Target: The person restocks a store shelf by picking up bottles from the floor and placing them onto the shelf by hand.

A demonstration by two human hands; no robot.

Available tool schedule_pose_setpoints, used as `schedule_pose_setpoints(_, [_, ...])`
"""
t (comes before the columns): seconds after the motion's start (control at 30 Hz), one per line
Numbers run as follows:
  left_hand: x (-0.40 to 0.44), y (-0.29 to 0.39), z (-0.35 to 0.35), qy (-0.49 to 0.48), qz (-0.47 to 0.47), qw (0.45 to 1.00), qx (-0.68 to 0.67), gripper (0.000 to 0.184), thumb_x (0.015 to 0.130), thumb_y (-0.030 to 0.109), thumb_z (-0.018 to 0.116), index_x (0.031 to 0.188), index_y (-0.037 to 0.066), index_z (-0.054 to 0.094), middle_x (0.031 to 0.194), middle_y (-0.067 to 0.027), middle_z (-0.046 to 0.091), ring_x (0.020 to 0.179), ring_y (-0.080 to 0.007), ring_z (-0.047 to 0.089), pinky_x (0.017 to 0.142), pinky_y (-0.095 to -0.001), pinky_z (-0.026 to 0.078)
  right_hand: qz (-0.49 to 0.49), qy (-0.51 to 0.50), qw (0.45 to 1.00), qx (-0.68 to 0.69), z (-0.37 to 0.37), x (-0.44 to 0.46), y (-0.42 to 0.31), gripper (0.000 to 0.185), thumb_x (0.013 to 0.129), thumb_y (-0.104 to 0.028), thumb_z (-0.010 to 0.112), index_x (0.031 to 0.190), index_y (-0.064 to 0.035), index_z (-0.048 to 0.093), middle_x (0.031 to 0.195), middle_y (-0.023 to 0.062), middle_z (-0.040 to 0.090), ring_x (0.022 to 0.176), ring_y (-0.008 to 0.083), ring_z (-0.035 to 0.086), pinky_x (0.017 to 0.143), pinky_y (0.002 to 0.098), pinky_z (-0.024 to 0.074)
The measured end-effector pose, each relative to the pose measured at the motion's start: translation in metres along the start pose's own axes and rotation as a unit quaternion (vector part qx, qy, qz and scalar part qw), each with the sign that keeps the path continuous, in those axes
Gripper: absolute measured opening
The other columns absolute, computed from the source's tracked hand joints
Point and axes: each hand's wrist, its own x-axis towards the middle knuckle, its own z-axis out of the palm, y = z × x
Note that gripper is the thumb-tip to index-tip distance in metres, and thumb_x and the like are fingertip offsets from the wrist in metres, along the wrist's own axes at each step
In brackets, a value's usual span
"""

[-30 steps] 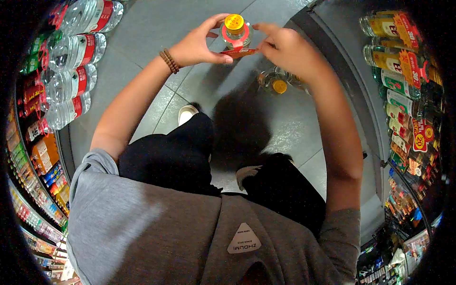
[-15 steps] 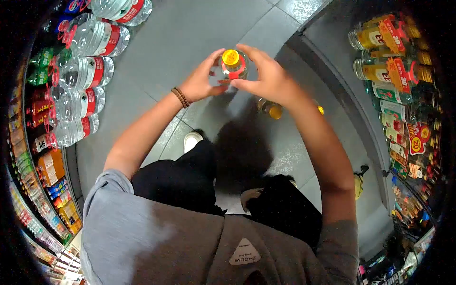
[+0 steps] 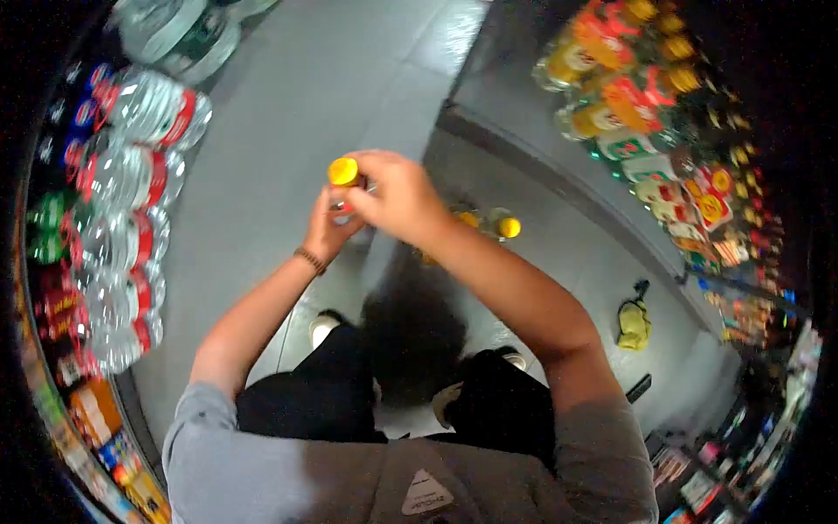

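Observation:
Both hands are around an upright clear bottle with a yellow cap (image 3: 343,171), held above the floor, and a bit of red shows on its neck. My left hand (image 3: 328,234), a beaded bracelet at its wrist, is closed low on the bottle's side. From the right, my right hand (image 3: 400,194) wraps the bottle just under the cap and hides much of it. Beyond my right forearm, another yellow-capped bottle (image 3: 506,226) stands on the grey tiled floor (image 3: 349,83). More yellow caps beside it are partly covered by that arm.
Large water bottles (image 3: 144,183) with red labels line the left shelf. On the right, a raised ledge (image 3: 559,162) runs below shelved bottles (image 3: 602,113) with orange tags. A yellow-green pouch (image 3: 635,326) lies on the floor at right.
My hands and the bottle have moved left and lower in view. The right hand has closed around the bottle's upper part. The view has turned, showing more of the right shelf.

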Motion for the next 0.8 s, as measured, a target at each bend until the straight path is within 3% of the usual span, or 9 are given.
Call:
schedule_pose_setpoints(0.03, [-0.001,0.011,0.007,0.020,0.101,0.965,0.243,0.056,0.071,0.002,0.075,0.119,0.007,0.048,0.116,-0.0066,0.054,0.105,-0.0170,0.054,0.088,-0.0330,0.048,0.018,-0.007,1.000,0.011,-0.010,0.004,-0.007,0.027,0.074,-0.019,0.068,0.095,-0.0031,0.065,0.087,0.0163,0.065,0.079,0.0307,0.063,0.070,0.0372,0.0495])
schedule_pose_setpoints(0.17, [0.002,0.055,0.034,0.019,0.187,0.933,0.308,0.052,0.069,0.005,0.077,0.113,0.006,0.050,0.112,-0.0066,0.056,0.102,-0.0174,0.055,0.084,-0.0317,0.047,0.011,-0.013,0.999,-0.043,-0.059,0.022,-0.046,0.027,0.074,-0.019,0.068,0.095,-0.0031,0.065,0.083,0.0162,0.063,0.075,0.0296,0.062,0.067,0.0364,0.0486])
schedule_pose_setpoints(0.27, [0.012,0.092,0.062,0.009,0.280,0.891,0.358,0.055,0.067,0.012,0.081,0.113,0.005,0.051,0.110,-0.0084,0.057,0.103,-0.0197,0.056,0.090,-0.0335,0.045,-0.019,0.041,0.998,-0.037,-0.098,0.030,-0.067,0.029,0.070,-0.029,0.070,0.081,-0.0027,0.062,0.077,0.0162,0.062,0.072,0.0357,0.061,0.064,0.0440,0.0487])
schedule_pose_setpoints(0.3, [0.017,0.107,0.075,0.005,0.281,0.890,0.359,0.055,0.067,0.012,0.081,0.113,0.005,0.051,0.110,-0.0084,0.057,0.103,-0.0197,0.056,0.090,-0.0335,0.045,-0.042,0.068,0.996,-0.029,-0.113,0.032,-0.071,0.030,0.070,-0.029,0.070,0.080,-0.0019,0.062,0.077,0.0168,0.061,0.072,0.0355,0.061,0.064,0.0440,0.0486])
schedule_pose_setpoints(0.37, [0.027,0.136,0.104,-0.038,0.309,0.880,0.360,0.061,0.066,0.014,0.082,0.116,0.003,0.049,0.108,-0.0093,0.059,0.103,-0.0199,0.057,0.087,-0.0321,0.047,-0.062,0.091,0.987,-0.120,-0.146,0.033,-0.083,0.028,0.073,-0.019,0.074,0.095,-0.0028,0.066,0.093,0.0075,0.064,0.081,0.0154,0.059,0.067,0.0285,0.0471])
schedule_pose_setpoints(0.47, [0.050,0.149,0.138,-0.068,0.271,0.902,0.329,0.065,0.066,0.015,0.082,0.120,0.002,0.048,0.106,-0.0097,0.060,0.099,-0.0183,0.059,0.083,-0.0301,0.049,-0.132,0.156,0.966,-0.162,-0.183,0.039,-0.078,0.027,0.072,-0.023,0.071,0.087,-0.0010,0.065,0.081,0.0160,0.061,0.071,0.0287,0.062,0.061,0.0360,0.0496])
schedule_pose_setpoints(0.6, [0.087,0.143,0.175,-0.124,0.246,0.912,0.304,0.069,0.067,0.016,0.083,0.123,0.000,0.045,0.105,-0.0096,0.060,0.092,-0.0142,0.060,0.080,-0.0276,0.050,-0.015,0.156,0.977,-0.147,-0.212,0.034,-0.091,0.018,0.076,-0.009,0.073,0.087,0.0035,0.065,0.083,0.0106,0.055,0.080,0.0215,0.053,0.071,0.0317,0.0417])
schedule_pose_setpoints(0.73, [0.116,0.123,0.195,-0.178,0.230,0.930,0.227,0.069,0.066,0.021,0.083,0.120,-0.002,0.046,0.107,-0.0107,0.061,0.097,-0.0157,0.060,0.084,-0.0285,0.049,-0.005,0.166,0.976,-0.143,-0.227,0.033,-0.058,0.018,0.076,-0.009,0.072,0.086,0.0046,0.065,0.086,0.0117,0.057,0.081,0.0220,0.054,0.072,0.0316,0.0421])
schedule_pose_setpoints(0.8, [0.126,0.122,0.199,-0.177,0.241,0.918,0.262,0.070,0.066,0.021,0.083,0.121,-0.001,0.046,0.108,-0.0111,0.061,0.099,-0.0167,0.060,0.086,-0.0294,0.048,-0.071,0.174,0.973,-0.133,-0.233,0.037,-0.041,0.017,0.077,-0.007,0.072,0.085,0.0049,0.064,0.087,0.0121,0.058,0.082,0.0212,0.055,0.071,0.0313,0.0431])
